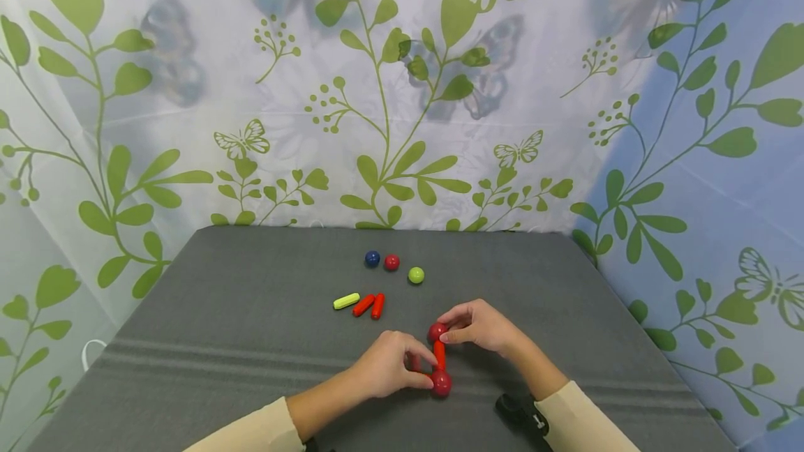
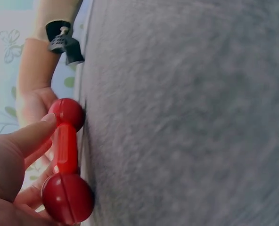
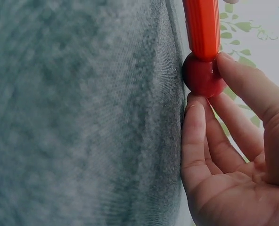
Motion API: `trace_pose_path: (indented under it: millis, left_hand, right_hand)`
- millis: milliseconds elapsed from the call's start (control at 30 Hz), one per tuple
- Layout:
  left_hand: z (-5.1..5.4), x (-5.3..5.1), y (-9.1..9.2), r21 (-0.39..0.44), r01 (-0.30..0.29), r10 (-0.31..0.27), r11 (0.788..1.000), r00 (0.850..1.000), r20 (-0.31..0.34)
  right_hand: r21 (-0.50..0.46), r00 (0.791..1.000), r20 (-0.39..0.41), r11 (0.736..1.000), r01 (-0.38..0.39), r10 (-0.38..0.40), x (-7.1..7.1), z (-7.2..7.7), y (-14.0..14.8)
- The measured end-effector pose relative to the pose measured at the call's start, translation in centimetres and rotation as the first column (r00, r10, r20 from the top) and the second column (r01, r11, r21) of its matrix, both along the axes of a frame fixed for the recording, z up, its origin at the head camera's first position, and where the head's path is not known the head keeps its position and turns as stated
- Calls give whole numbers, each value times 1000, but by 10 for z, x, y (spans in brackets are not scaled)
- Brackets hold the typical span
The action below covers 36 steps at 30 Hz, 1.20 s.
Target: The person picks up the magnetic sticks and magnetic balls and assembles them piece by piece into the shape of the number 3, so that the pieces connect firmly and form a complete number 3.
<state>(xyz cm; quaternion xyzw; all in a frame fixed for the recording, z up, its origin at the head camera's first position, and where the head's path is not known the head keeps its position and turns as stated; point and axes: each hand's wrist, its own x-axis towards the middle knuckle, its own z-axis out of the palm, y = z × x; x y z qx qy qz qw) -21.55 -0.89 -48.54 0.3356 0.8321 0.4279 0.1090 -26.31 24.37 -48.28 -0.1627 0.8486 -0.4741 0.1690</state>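
Note:
A red ribbed stick (image 1: 440, 356) joins two red balls, making a dumbbell shape on the grey table. My left hand (image 1: 392, 365) holds the end nearer my body, its thumb against the near red ball (image 1: 442, 383) and its fingers beside the stick. At the other end, my right hand (image 1: 482, 327) pinches the far red ball (image 1: 437, 331). In the right wrist view the thumb and fingertips meet that ball (image 3: 203, 75), right below the stick (image 3: 204, 28). The left wrist view has the stick (image 2: 66, 148) lengthwise between both balls.
Farther back lie loose blue (image 1: 373, 259), red (image 1: 392, 262) and green (image 1: 416, 275) balls. Left of the hands are a yellow-green stick (image 1: 346, 301) and two red sticks (image 1: 377, 306). A leaf-patterned curtain (image 1: 389, 124) surrounds the grey table (image 1: 251, 284).

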Motion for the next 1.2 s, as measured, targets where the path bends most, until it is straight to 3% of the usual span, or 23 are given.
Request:
trace_pose_path:
  millis: [133,400,800,1000,1200]
  left_hand:
    - [4,-5,-6,39,-24,24,999,1000,13]
    - [5,-21,-29,89,-120,123,989,992,-22]
    - [8,-59,-75,100,-329,336,939,939,-68]
    - [7,-76,-98,72,-385,389,920,918,-70]
    - [6,-87,-112,58,-400,403,915,913,-61]
  right_hand:
    - [-1,1000,7,1000,1,-1,0,0,0]
    - [-1,999,22,1000,23,-23,-1,0,0]
    - [0,999,33,999,41,-41,0,-1,-1]
    - [-8,998,16,998,61,-61,4,1,-3]
    - [-13,996,14,996,88,-88,9,1,-6]
